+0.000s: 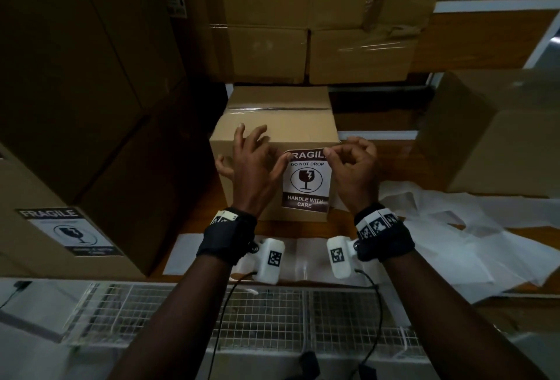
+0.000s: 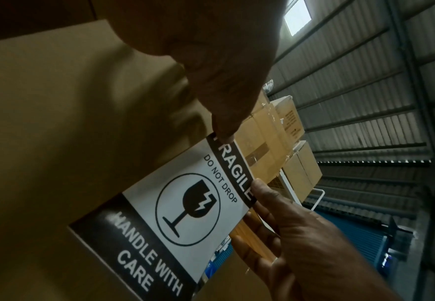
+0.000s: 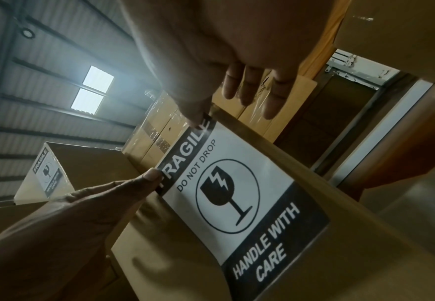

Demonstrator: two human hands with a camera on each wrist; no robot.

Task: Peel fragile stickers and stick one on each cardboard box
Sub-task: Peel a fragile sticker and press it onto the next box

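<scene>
Left hand (image 1: 257,164): fingers spread, forefinger tip and thumb on the top-left corner of the fragile sticker (image 1: 306,181), the other fingers splayed clear over the carton's upper edge; the left wrist view shows the fingertip on the first letter of the black header band. Right hand (image 1: 353,164): thumb and forefinger nipped on the top-right corner of the same sticker, remaining fingers loosely curled and free. Whether either hand pinches the paper or only presses it flat cannot be told for certain; the right wrist view suggests the top edge stands slightly off the cardboard while the lower band lies flat. The sticker sits on the near face of the small cardboard box (image 1: 242,143), toward its right side, directly between and just beyond the two hands. Judgement: this label is in the middle of being laid down, bottom stuck, top not yet smoothed. Progress outward: the large box (image 1: 91,186) at left already carries a fragile label (image 1: 68,232). The stacked cartons (image 1: 303,31) behind show no such label on visible faces, so more appear left. White backing sheets (image 1: 472,243) lie at right on the table.
</scene>
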